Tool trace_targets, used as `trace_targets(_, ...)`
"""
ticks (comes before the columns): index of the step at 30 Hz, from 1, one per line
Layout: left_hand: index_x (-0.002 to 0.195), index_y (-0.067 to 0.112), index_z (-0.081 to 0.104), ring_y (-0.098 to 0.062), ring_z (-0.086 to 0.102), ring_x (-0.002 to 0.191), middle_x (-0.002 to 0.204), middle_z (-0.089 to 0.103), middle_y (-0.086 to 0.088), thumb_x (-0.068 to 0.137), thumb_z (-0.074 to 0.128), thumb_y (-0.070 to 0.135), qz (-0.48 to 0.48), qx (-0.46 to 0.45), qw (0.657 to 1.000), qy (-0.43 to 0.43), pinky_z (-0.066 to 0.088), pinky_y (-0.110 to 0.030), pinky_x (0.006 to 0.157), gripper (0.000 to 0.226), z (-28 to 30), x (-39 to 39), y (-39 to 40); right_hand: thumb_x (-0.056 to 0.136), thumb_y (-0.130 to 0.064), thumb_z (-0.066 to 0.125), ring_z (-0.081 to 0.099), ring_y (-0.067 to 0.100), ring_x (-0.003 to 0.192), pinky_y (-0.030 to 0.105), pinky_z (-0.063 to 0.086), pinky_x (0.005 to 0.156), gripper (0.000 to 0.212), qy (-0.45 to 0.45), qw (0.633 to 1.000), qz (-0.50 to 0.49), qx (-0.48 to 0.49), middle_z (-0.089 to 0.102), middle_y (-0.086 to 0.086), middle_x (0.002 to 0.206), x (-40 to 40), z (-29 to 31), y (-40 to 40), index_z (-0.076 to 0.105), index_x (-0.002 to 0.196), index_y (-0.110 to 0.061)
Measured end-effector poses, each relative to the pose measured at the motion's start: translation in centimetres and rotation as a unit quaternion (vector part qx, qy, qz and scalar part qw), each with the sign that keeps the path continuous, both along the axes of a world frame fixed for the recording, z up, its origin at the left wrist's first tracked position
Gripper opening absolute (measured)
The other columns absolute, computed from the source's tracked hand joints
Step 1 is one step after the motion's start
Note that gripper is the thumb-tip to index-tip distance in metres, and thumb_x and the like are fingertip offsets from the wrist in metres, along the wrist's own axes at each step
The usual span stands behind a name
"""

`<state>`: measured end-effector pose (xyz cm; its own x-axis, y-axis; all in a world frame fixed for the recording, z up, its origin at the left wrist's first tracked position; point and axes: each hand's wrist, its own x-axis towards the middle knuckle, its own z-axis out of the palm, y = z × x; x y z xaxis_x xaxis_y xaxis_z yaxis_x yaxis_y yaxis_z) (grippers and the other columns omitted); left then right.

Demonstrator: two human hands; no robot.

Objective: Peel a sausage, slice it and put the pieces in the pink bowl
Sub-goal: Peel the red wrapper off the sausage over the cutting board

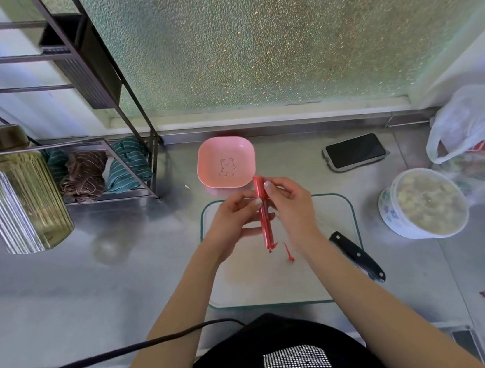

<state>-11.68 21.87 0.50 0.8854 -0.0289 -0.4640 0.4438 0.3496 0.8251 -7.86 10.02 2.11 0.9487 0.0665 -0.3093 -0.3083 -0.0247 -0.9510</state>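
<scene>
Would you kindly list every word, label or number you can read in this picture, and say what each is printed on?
Red letters on the white plastic bag: cut off and blurred, not readable.
Pink bowl: only a bear drawing, no text.
Red sausage wrapper, held in the left hand and right hand: any print is too small to read.
Phone: dark screen, no text.
White tub: blue pattern only, no words.

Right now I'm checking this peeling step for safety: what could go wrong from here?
1. The sausage is pinched only by fingers of the left hand and right hand; it could slip.
2. The knife lies under the right forearm and could get knocked.
3. A torn red scrap on the cutting board may mix with slices.
</scene>
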Motion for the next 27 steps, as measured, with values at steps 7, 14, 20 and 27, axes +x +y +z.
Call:
trace_targets(7,0.098,0.01,0.06,-0.031,0.069,0.092,0.095,0.072,-0.006,0.092,0.057,0.014,0.016,0.013,0.999,-0.027,0.057,-0.044,0.077,0.008,1.4,0.2,0.6,0.088,-0.013,0.062,0.07,0.015,0.077,0.025,0.059,0.07,0.009,-0.025,1.0,0.011,0.005,0.073,-0.001,0.083,0.3,1.9,0.3,0.07,0.092,-0.015)
trace_targets(14,0.088,0.011,0.058,-0.03,0.069,0.09,0.096,0.067,-0.014,0.089,0.061,0.013,0.021,0.043,0.999,-0.023,0.057,-0.037,0.07,0.003,1.3,0.0,0.5,0.086,-0.018,0.066,0.067,-0.001,0.078,0.01,0.05,0.066,0.008,-0.086,0.991,0.028,-0.095,0.072,-0.009,0.083,0.1,2.0,0.1,0.072,0.091,-0.019)
trace_targets(20,0.089,0.01,0.058,-0.027,0.07,0.085,0.096,0.065,-0.015,0.087,0.064,0.013,0.025,0.064,0.997,-0.03,0.056,-0.032,0.067,0.006,1.4,0.0,0.3,0.087,-0.014,0.063,0.061,-0.013,0.068,0.002,0.042,0.053,0.011,-0.121,0.984,0.018,-0.133,0.067,-0.009,0.074,0.1,2.3,0.2,0.072,0.088,-0.01)
trace_targets(27,0.089,0.008,0.058,-0.026,0.071,0.087,0.094,0.067,-0.01,0.085,0.066,0.013,0.037,0.075,0.996,-0.035,0.057,-0.033,0.07,0.01,1.5,0.2,0.2,0.085,-0.018,0.065,0.068,0.003,0.071,0.019,0.054,0.068,0.009,-0.102,0.987,-0.006,-0.12,0.071,-0.009,0.075,0.1,2.1,0.2,0.073,0.085,-0.016)
